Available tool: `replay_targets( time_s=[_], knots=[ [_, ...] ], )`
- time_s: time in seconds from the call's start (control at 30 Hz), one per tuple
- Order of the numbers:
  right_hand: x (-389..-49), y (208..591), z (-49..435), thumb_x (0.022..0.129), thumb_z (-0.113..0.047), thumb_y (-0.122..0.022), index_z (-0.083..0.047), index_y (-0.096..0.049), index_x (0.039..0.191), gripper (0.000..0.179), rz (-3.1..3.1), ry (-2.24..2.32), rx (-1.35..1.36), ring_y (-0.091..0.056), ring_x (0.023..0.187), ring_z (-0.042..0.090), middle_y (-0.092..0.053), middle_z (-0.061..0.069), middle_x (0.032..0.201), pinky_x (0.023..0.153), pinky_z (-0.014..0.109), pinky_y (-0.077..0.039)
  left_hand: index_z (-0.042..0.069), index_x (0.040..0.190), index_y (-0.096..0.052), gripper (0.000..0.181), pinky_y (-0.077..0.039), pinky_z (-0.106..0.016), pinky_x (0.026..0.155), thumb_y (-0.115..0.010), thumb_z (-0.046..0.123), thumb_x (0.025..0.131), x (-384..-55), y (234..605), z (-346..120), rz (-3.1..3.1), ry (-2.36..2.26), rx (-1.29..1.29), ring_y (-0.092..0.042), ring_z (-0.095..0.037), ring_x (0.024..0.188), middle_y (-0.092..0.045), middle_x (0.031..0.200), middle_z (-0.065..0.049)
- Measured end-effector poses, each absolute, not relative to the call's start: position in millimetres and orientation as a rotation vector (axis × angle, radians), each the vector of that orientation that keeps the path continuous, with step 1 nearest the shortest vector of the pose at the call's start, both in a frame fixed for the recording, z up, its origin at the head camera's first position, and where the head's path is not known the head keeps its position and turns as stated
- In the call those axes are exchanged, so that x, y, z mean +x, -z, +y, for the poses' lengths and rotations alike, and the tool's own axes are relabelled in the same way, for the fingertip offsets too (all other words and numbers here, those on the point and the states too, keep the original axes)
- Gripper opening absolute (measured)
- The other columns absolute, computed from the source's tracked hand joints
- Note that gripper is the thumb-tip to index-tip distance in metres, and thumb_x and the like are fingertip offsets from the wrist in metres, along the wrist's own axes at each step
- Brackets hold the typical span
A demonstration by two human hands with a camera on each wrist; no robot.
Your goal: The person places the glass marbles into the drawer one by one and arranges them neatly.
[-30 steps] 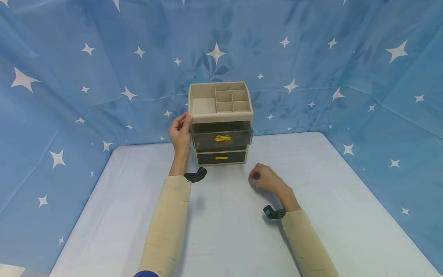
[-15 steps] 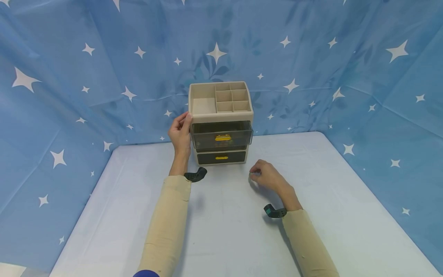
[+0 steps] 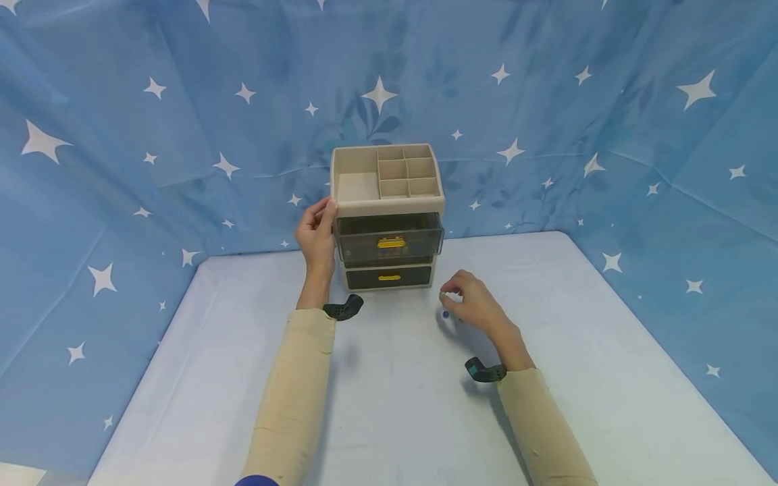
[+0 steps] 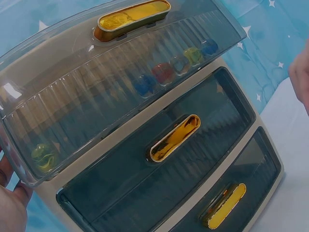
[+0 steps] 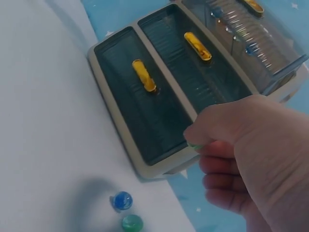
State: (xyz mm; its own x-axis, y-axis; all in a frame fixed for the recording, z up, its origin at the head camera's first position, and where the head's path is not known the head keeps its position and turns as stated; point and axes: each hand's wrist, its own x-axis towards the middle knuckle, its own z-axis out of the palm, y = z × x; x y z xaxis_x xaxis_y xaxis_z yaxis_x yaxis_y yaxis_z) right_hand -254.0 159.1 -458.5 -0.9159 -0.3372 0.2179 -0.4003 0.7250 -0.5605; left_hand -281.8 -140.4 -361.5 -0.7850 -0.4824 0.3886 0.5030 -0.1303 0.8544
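Observation:
A beige desktop drawer organizer [image 3: 389,206] stands at the table's back. Its top drawer [image 4: 96,96], clear grey with a gold handle, is pulled out and contains several glass marbles [image 4: 162,72]. My left hand [image 3: 317,233] holds the organizer's left side, thumb at the front corner. To the right of the organizer, above the table, my right hand [image 3: 475,304] pinches a green marble [image 5: 194,145] between thumb and index finger, mostly hidden by the fingers. Below that hand, a blue marble [image 5: 122,200] and another green marble [image 5: 132,223] lie on the table.
The two lower drawers, the middle one [image 4: 159,159] and the bottom one [image 5: 145,96], are pushed in. Open compartments [image 3: 408,169] top the organizer. A white cloth [image 3: 389,391] covers the table, and a blue star-patterned curtain [image 3: 243,135] hangs behind.
My right hand has risen slightly off the table and away from me, with the green marble pinched. The blue marble beneath has come into view. My left hand stays on the organizer.

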Motion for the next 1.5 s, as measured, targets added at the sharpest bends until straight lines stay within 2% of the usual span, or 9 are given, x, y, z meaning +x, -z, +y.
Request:
replay_targets(
  time_s=[0.3, 0.47, 0.73, 0.9, 1.1, 1.3, 1.5],
  knots=[
    [-249, 447, 159, 0.089, -0.015, -0.069, -0.006, -0.072, 0.1, 0.015, -2.657, -0.943, 0.619, -0.057, 0.095, 0.025, -0.064, 0.009, 0.1, 0.085, 0.042, -0.051, -0.004, 0.117, -0.07, 0.033, -0.048, -0.018, 0.068, -0.072, 0.018, 0.093, -283, 362, -140, -1.494, 1.98, -0.015, -0.057, -0.006, 0.074, -0.067, 0.083, 0.013],
    [-248, 438, 158, 0.089, -0.015, -0.069, -0.006, -0.071, 0.1, 0.014, -2.59, -0.963, 0.609, -0.057, 0.095, 0.025, -0.064, 0.01, 0.1, 0.086, 0.043, -0.051, -0.001, 0.115, -0.072, 0.03, -0.048, -0.018, 0.067, -0.072, 0.018, 0.092, -282, 361, -140, -1.49, 1.982, -0.005, -0.057, -0.005, 0.074, -0.067, 0.083, 0.013],
    [-249, 420, 156, 0.088, -0.012, -0.07, -0.003, -0.07, 0.098, 0.013, -2.472, -0.962, 0.629, -0.059, 0.094, 0.028, -0.064, 0.011, 0.098, 0.084, 0.044, -0.051, -0.003, 0.117, -0.07, 0.031, -0.048, -0.018, 0.068, -0.071, 0.017, 0.093, -287, 366, -142, -1.486, 1.99, -0.009, -0.057, -0.006, 0.075, -0.067, 0.084, 0.012],
    [-252, 408, 154, 0.088, -0.011, -0.072, -0.002, -0.069, 0.096, 0.012, -2.375, -0.943, 0.641, -0.06, 0.092, 0.028, -0.064, 0.012, 0.096, 0.082, 0.043, -0.052, 0.001, 0.117, -0.072, 0.031, -0.048, -0.017, 0.068, -0.073, 0.02, 0.092, -303, 379, -146, -1.472, 1.992, -0.009, -0.057, -0.004, 0.075, -0.068, 0.085, 0.012],
    [-254, 396, 150, 0.087, -0.009, -0.074, 0.0, -0.068, 0.095, 0.013, -2.254, -0.935, 0.665, -0.059, 0.09, 0.028, -0.065, 0.014, 0.093, 0.081, 0.043, -0.052, 0.007, 0.113, -0.074, 0.03, -0.049, -0.018, 0.069, -0.075, 0.027, 0.091, -307, 383, -147, -1.467, 1.963, -0.009, -0.059, -0.005, 0.077, -0.069, 0.087, 0.01],
    [-259, 384, 146, 0.086, -0.008, -0.074, 0.003, -0.068, 0.094, 0.014, -2.136, -0.918, 0.716, -0.058, 0.087, 0.032, -0.064, 0.018, 0.093, 0.078, 0.041, -0.051, 0.005, 0.114, -0.074, 0.032, -0.05, -0.018, 0.071, -0.075, 0.027, 0.091, -306, 382, -145, -1.471, 1.949, -0.013, -0.059, -0.006, 0.078, -0.068, 0.087, 0.01],
    [-268, 374, 143, 0.087, -0.009, -0.074, 0.005, -0.068, 0.096, 0.017, -2.099, -0.907, 0.727, -0.058, 0.09, 0.032, -0.065, 0.019, 0.096, 0.079, 0.043, -0.051, -0.003, 0.117, -0.07, 0.033, -0.049, -0.019, 0.07, -0.072, 0.018, 0.093, -287, 366, -142, -1.479, 1.977, -0.011, -0.058, -0.005, 0.076, -0.067, 0.084, 0.013]
  ],
)
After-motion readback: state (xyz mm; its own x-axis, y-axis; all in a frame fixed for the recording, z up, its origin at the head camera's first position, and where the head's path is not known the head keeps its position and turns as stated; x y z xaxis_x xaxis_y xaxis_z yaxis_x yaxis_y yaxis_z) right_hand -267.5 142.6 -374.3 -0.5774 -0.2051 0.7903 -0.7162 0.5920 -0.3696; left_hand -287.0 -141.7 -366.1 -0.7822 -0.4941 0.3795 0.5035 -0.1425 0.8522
